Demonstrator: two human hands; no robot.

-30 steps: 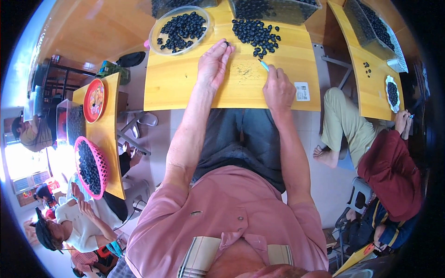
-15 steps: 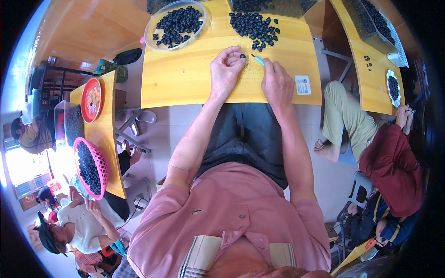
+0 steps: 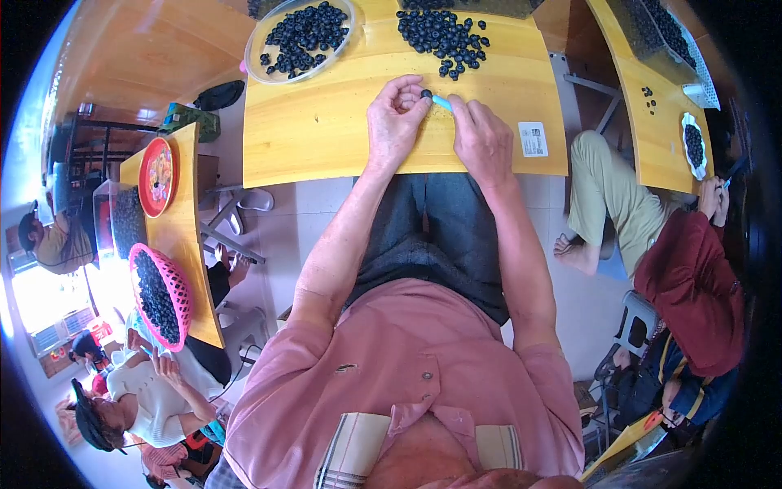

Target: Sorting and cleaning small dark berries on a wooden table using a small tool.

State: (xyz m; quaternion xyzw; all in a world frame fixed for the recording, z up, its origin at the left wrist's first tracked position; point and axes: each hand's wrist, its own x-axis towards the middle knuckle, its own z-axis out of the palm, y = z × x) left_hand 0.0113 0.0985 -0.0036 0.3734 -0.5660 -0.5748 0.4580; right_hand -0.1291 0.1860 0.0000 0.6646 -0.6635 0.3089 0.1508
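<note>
Over the wooden table (image 3: pixel 326 147), my left hand (image 3: pixel 393 122) pinches one small dark round piece (image 3: pixel 426 94), like a bead or a berry, between thumb and fingers. My right hand (image 3: pixel 484 140) is closed around a slim tool with a turquoise handle (image 3: pixel 441 102). Its front end meets the dark piece; the very tip is too small to make out. Just beyond my hands lies a loose pile of the same dark round pieces (image 3: pixel 444 39). A clear round tub (image 3: pixel 251 59) at the far left of the table holds many more.
A white printed label (image 3: pixel 533 139) sticks to the table near its right edge. Tables flank mine: the left bears a red plate (image 3: pixel 143 181) and a pink basket (image 3: pixel 181 289) of dark pieces, the right a small white dish (image 3: pixel 701 167). Other people sit on both sides.
The tool in my right hand has moved left, from a small gap away to touching the dark piece. My left hand keeps its pinch. The whole view has shifted slightly.
</note>
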